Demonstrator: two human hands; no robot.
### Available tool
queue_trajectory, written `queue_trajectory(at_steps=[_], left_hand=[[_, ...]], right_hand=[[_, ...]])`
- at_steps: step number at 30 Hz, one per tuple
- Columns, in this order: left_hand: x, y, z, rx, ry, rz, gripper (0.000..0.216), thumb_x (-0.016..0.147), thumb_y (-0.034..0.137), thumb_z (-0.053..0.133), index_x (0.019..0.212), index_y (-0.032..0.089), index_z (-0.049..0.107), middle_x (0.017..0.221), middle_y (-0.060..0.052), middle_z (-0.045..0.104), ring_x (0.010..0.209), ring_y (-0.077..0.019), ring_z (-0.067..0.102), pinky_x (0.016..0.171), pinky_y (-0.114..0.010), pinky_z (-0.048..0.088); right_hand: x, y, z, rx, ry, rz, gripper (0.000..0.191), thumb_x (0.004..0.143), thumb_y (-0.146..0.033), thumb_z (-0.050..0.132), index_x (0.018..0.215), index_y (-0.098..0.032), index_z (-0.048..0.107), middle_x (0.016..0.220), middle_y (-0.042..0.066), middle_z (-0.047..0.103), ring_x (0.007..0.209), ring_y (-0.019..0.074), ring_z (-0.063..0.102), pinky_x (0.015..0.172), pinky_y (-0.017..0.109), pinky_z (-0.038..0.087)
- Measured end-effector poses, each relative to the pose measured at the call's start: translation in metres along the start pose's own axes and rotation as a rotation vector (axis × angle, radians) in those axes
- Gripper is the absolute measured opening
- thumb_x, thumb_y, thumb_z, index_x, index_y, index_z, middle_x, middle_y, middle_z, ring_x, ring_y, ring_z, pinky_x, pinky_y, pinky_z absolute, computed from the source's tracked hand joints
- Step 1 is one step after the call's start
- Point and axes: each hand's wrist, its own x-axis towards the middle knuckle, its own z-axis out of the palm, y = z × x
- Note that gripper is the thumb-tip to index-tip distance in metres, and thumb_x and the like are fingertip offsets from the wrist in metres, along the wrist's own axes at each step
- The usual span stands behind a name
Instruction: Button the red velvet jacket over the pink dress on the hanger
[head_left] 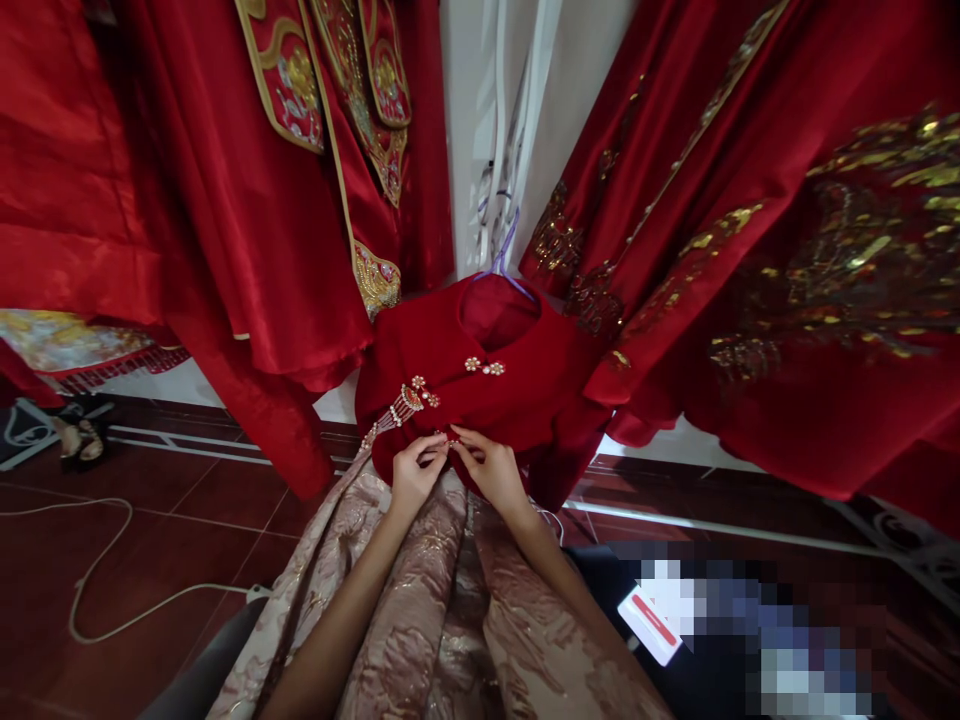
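Observation:
A short red jacket (517, 400) hangs on a purple hanger (504, 262) in front of me. A pair of flower-shaped jewelled clasps (484, 367) sits below its neckline, and a beaded tassel brooch (406, 402) lies on its left side. At the lower front edge, my left hand (418, 472) and my right hand (489, 470) meet with thumbs and fingers pinched. They grip a small jewelled clasp (452, 441) between them, mostly covered by the fingertips; I cannot tell whether it is fastened. Pink brocade fabric (427, 580) spreads below the jacket, under my forearms.
Red gowns with gold embroidery hang on the left (217, 200) and right (750, 260). A white cable (124, 560) curls over the tiled floor. White rack bars (720, 528) run low. A lit phone (651, 622) is at lower right, and black sandals (79, 440) stand far left.

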Motion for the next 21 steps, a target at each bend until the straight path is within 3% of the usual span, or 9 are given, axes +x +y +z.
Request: queue_trajectory(at_steps=[15,18,21], left_hand=[[0.003,-0.004,-0.006,0.203,-0.062,0.053,0.015,0.076,0.021,0.063,0.088,0.017,0.07,0.088,-0.005,0.073,0.073,-0.0154,0.069,0.073,-0.03,0.059],[0.005,-0.003,-0.007,0.251,-0.093,0.091,0.012,0.078,0.021,0.061,0.088,0.018,0.067,0.088,-0.004,0.071,0.074,-0.0137,0.068,0.071,-0.028,0.058],[0.004,0.0,-0.009,0.279,-0.064,0.126,0.018,0.077,0.018,0.06,0.095,0.018,0.06,0.092,-0.004,0.067,0.073,-0.0116,0.065,0.064,-0.024,0.057]], right_hand=[[-0.003,0.008,0.008,-0.142,0.078,-0.099,0.032,0.087,-0.025,0.049,0.117,-0.026,0.062,0.098,0.005,0.068,0.085,0.0176,0.065,0.083,0.033,0.054],[-0.002,0.008,0.005,-0.11,0.037,-0.112,0.035,0.086,-0.023,0.049,0.119,-0.025,0.06,0.104,0.006,0.066,0.089,0.0168,0.063,0.08,0.031,0.055],[0.0,-0.002,-0.006,-0.069,-0.034,-0.109,0.037,0.083,-0.023,0.052,0.12,-0.025,0.059,0.111,0.007,0.061,0.08,0.0141,0.064,0.068,0.026,0.056]])
